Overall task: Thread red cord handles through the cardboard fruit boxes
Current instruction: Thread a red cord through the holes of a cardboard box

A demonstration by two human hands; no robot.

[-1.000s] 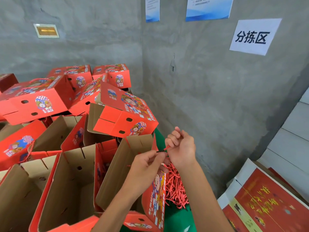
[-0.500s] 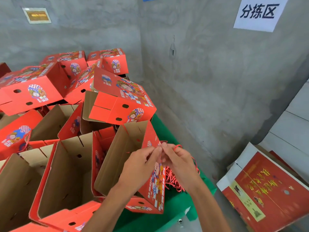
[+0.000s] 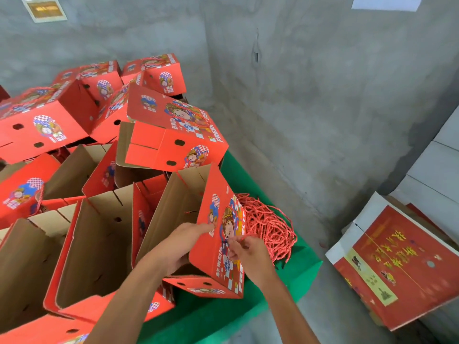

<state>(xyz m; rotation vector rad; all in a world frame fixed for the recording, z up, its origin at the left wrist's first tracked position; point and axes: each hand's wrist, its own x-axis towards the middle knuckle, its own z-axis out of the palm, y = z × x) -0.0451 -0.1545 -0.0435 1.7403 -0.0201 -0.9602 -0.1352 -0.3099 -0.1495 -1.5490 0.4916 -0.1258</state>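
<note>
A: Where's the twisted red cord (image 3: 239, 239)?
B: Pinched in the right hand (image 3: 248, 254), against the open red cardboard box's (image 3: 218, 244) printed panel; left hand (image 3: 185, 242) grips that panel's edge.
A: Handling?
B: Limp, light; probably hold near its tip.

Two hands: left (image 3: 183, 247) at 6 o'clock, right (image 3: 248, 254) beside it. One cord heap (image 3: 268, 224) at 4 o'clock. About five closed red boxes (image 3: 171, 135) from 9 to 12 o'clock; at least five open boxes (image 3: 99, 239) from 7 to 9. One plaque (image 3: 44, 8) at 11, one paper sheet (image 3: 387, 2) at 1.
</note>
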